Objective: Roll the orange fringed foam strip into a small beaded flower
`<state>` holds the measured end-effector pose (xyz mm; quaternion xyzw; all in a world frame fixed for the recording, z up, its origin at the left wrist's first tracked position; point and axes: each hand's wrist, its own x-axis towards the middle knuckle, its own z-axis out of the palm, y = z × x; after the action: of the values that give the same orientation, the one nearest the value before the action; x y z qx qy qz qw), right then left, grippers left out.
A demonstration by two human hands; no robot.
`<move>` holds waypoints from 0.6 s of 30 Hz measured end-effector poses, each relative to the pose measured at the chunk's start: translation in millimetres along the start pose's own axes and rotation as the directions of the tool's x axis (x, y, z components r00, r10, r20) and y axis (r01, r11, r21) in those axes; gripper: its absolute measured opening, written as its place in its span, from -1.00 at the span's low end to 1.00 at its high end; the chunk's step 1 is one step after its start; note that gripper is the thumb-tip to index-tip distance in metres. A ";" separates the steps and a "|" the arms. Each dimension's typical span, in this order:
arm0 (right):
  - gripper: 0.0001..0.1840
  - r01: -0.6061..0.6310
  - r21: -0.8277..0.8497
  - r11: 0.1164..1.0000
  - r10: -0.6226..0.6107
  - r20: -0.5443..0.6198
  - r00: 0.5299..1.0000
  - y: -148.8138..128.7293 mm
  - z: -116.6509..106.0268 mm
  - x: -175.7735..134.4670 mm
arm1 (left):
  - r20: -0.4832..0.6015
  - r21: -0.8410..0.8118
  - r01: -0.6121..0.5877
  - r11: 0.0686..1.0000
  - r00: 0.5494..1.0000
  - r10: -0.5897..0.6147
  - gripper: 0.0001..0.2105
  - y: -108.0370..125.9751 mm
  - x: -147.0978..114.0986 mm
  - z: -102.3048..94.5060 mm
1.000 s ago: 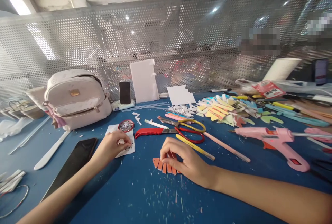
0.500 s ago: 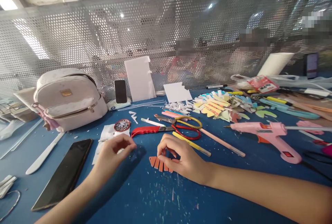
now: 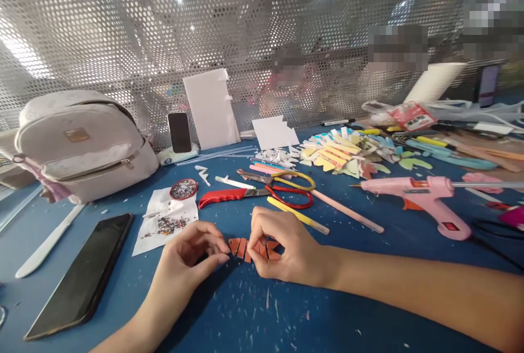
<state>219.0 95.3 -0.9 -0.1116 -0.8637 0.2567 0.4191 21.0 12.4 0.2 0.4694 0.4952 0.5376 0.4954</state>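
Observation:
My right hand (image 3: 286, 246) is closed in a pinch over a row of small orange-red strips (image 3: 241, 248) that together look like a fish. Its fingertips cover the middle strips, so what they hold is hidden. Beside the row's pointed left end is my left hand (image 3: 186, 263). There the thumb and forefinger nearly meet, and anything between them is too small to make out. Behind the left hand lies a white paper sheet (image 3: 147, 227) with dark specks and a round red-rimmed lid of glitter-like bits (image 3: 184, 189).
Beyond the hands lie a red-handled knife (image 3: 221, 197), scissors (image 3: 292, 189) and coloured glue sticks (image 3: 347, 211). On the right is a pink glue gun (image 3: 421, 200), with a paper-scrap pile (image 3: 344, 151) behind. A phone (image 3: 82, 282) and pale backpack (image 3: 82, 145) occupy the left.
My left hand has moved right, from near the paper sheet to the left end of the orange strips. My right hand stays over them. The view has tilted down.

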 end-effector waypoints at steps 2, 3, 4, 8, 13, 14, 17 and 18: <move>-0.88 0.005 -0.009 1.000 -0.005 0.003 1.000 -0.4 0.0 0.2 | -0.003 0.004 0.003 1.000 1.000 -0.003 -0.82 -0.3 0.2 -0.8; -0.88 0.010 -0.014 1.000 -0.010 0.003 1.000 -1.0 0.0 0.5 | 0.006 0.009 0.006 1.000 1.000 -0.006 -0.82 -0.2 0.3 -1.3; -0.88 0.016 -0.020 1.000 -0.016 0.003 1.000 -1.7 0.0 0.8 | 0.017 0.014 0.009 1.000 1.000 -0.009 -0.82 0.0 0.3 -1.7; -0.88 0.026 -0.038 0.999 -0.026 0.003 1.000 -3.7 0.2 1.7 | 0.017 0.010 0.018 1.000 1.000 -0.018 -0.82 1.5 0.2 -1.2; -0.89 0.016 -0.052 0.998 -0.015 0.020 1.000 -2.7 0.9 1.6 | 0.001 0.002 0.018 1.000 1.000 -0.018 -0.83 1.6 -0.6 1.0; -0.89 0.016 -0.056 0.998 -0.015 0.021 1.000 -2.4 1.0 1.6 | 0.002 0.000 0.016 1.000 1.000 -0.016 -0.83 1.5 -0.6 1.1; -0.88 0.030 -0.054 0.998 -0.029 0.014 0.999 -2.1 1.1 1.5 | 0.003 0.002 0.006 1.000 1.000 -0.006 -0.82 1.8 -0.4 1.4; -0.88 0.033 -0.053 0.998 -0.032 0.013 0.999 -2.1 1.0 1.4 | 0.002 0.005 0.004 1.000 1.000 -0.004 -0.82 2.2 -0.3 1.7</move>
<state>217.4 93.8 0.6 -0.1070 -0.8745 0.2275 0.4148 22.5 12.2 2.5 0.4701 0.4968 0.5352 0.4957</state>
